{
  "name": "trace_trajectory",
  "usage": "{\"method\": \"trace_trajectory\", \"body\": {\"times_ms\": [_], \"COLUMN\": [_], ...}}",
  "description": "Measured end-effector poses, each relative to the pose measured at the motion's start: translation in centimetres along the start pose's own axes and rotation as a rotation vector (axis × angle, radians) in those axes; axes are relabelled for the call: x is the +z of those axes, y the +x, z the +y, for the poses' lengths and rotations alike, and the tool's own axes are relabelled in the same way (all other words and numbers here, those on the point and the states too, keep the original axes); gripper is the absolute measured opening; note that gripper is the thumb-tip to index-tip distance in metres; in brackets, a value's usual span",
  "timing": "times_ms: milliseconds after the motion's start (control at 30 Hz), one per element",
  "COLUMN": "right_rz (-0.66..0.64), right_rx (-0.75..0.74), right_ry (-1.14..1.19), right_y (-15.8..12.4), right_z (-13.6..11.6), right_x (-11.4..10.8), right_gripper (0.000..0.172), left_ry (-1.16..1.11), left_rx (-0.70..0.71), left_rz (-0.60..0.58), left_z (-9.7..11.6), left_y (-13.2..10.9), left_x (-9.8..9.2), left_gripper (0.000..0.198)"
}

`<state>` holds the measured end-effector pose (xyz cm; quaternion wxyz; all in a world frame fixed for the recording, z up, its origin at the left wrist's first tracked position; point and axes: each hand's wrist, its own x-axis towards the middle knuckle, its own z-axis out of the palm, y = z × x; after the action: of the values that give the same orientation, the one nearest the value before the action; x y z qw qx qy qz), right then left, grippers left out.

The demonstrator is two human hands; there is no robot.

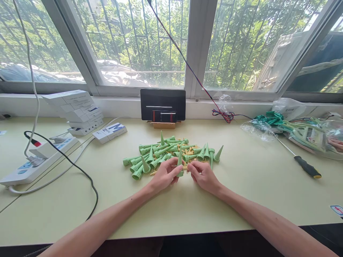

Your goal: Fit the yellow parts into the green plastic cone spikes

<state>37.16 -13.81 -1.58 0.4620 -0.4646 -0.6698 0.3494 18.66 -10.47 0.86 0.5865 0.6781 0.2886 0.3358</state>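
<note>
My left hand [166, 174] is closed round a green plastic watering spike [179, 165], held upright with its point up. Close beside it, my right hand [203, 175] pinches a small yellow plastic piece [185, 167] against the spike's side; its exact fit is partly hidden by the fingers. Just beyond both hands lies a heap of similar green spikes [160, 151], several standing on their wide ends and others on their sides. Small yellow pieces [189, 152] are scattered among them.
Behind the heap, a phone [164, 116] leans against a black tablet [163, 100]. At left are a power strip [57, 151], a black cable [80, 167] and stacked white boxes [77, 109]. To the right lie a screwdriver [307, 166] and plastic bags [305, 134]; another person's hand [336, 144] shows at the edge.
</note>
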Motion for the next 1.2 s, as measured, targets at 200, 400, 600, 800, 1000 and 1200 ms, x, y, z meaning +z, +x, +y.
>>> {"method": "trace_trajectory", "body": {"times_ms": [200, 400, 600, 800, 1000, 1200], "right_rz": [0.015, 0.000, -0.004, 0.004, 0.006, -0.019], "right_rx": [-0.024, -0.018, -0.028, -0.034, -0.025, 0.006], "right_ry": [-0.026, -0.040, -0.056, -0.066, -0.065, 0.073], "right_y": [0.03, 0.00, 0.01, 0.09, 0.11, 0.04], "right_z": [0.18, 0.11, 0.21, 0.50, 0.64, 0.06], "right_x": [0.03, -0.02, -0.01, -0.03, 0.04, -0.07], "right_gripper": [0.047, 0.047, 0.053, 0.057, 0.059, 0.036], "left_ry": [0.007, 0.002, 0.012, 0.021, 0.027, -0.003], "left_rx": [0.007, 0.005, 0.017, 0.013, 0.013, 0.021], "left_rz": [-0.014, -0.024, -0.027, -0.042, -0.042, 0.017], "left_z": [-0.26, -0.28, -0.44, -0.79, -0.52, -0.15], "left_y": [-0.02, -0.05, -0.06, -0.08, -0.13, -0.01], "left_x": [-0.11, -0.11, -0.02, -0.13, -0.10, -0.06], "left_gripper": [0.033, 0.032, 0.030, 0.030, 0.030, 0.032]}}
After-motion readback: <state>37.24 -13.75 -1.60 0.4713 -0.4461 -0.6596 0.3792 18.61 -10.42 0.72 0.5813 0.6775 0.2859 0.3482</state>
